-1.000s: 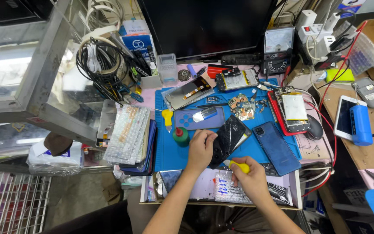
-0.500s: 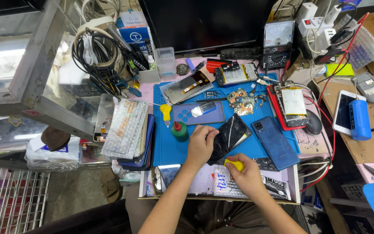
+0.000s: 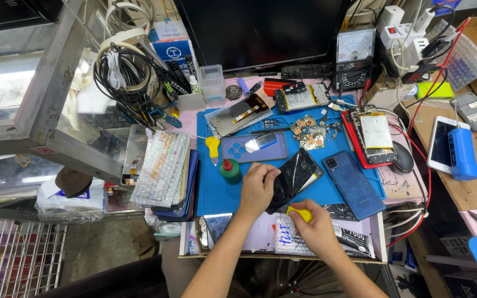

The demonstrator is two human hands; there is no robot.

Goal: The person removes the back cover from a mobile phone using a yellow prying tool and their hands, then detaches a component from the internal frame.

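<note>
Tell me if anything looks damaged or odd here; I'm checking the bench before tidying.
Yes. The black glossy phone under the left hand shows crack-like lines across its glass. The right hand holds a yellow-handled tool beside it. A red-framed opened phone lies with its insides exposed, and loose circuit boards are scattered on the blue mat.

The work mat [image 3: 216,190] is blue, and so is the phone back cover [image 3: 353,184]. The small bottle [image 3: 230,171] is green with a red cap; the tool handle [image 3: 300,213] is yellow.

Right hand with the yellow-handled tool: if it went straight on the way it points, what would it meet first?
The right hand points up-left, so probably the black cracked phone steadied by the left hand; depth is unclear.
</note>
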